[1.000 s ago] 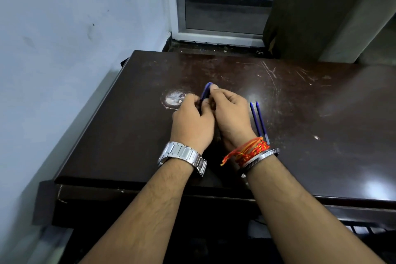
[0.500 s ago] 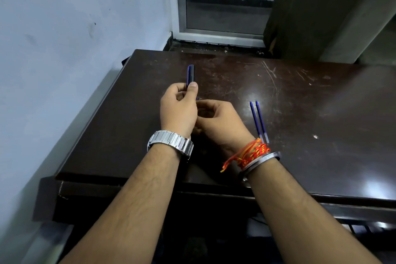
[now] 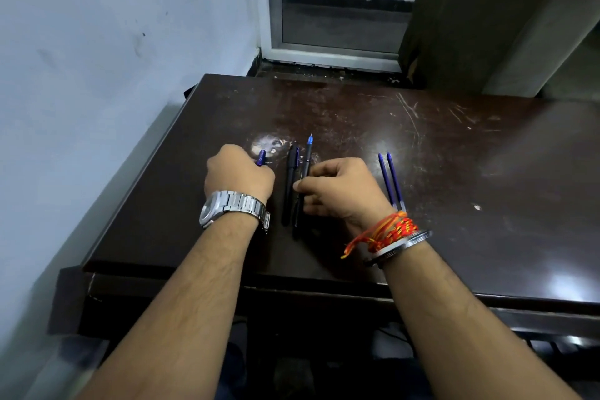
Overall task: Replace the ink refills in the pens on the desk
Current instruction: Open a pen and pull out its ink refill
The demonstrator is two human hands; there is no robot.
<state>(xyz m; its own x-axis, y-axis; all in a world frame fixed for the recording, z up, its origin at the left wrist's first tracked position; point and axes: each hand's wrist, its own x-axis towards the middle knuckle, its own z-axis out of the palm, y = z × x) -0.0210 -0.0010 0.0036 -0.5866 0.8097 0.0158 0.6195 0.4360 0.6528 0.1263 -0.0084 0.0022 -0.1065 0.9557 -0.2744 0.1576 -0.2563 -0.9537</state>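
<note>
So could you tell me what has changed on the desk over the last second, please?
The hands, pressed together a second ago, have parted. The left hand carried the pen cap off to the left and now holds it low by the desk. The right hand keeps the uncapped pen, tip pointing away. A capped pen now shows between them. The two refills have stayed put.

On the dark wooden desk, two black pens lie side by side between the hands, toward its left edge; two thin blue refills lie just right.
</note>
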